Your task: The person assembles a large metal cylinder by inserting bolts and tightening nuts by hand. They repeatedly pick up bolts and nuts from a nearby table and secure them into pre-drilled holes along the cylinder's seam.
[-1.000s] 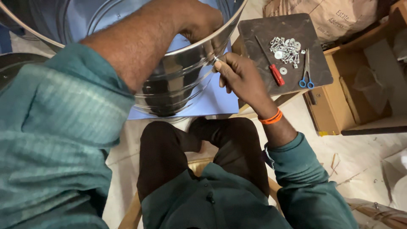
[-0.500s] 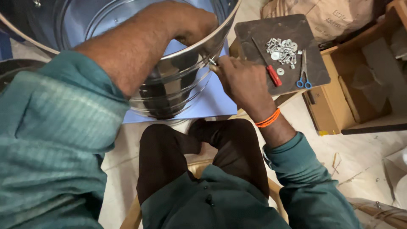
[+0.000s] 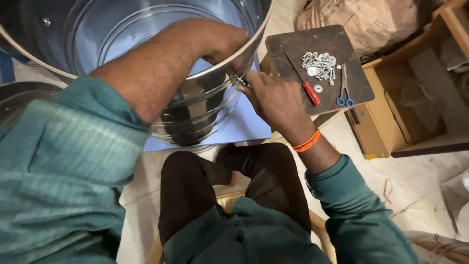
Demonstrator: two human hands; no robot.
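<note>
A large shiny steel drum [image 3: 205, 105] lies tilted in front of me, its open mouth facing up. My left hand [image 3: 222, 41] reaches inside the drum and presses against the inner wall near the rim, fingers curled. My right hand [image 3: 273, 95] is outside the drum at the same spot, fingertips pinched on a small metal fastener [image 3: 241, 81] that sticks out of the wall. What the left hand holds inside is hidden.
A dark square board [image 3: 293, 46] to the right carries a pile of several nuts and washers [image 3: 320, 63], a red-handled screwdriver [image 3: 308, 90] and blue-handled scissors [image 3: 345, 93]. A blue sheet [image 3: 244, 127] lies under the drum. A wooden box [image 3: 405, 112] and a sack [image 3: 376, 22] stand further right.
My right hand has shifted slightly at the fastener on the drum wall, and the view has moved a little. The left arm stays inside the drum.
</note>
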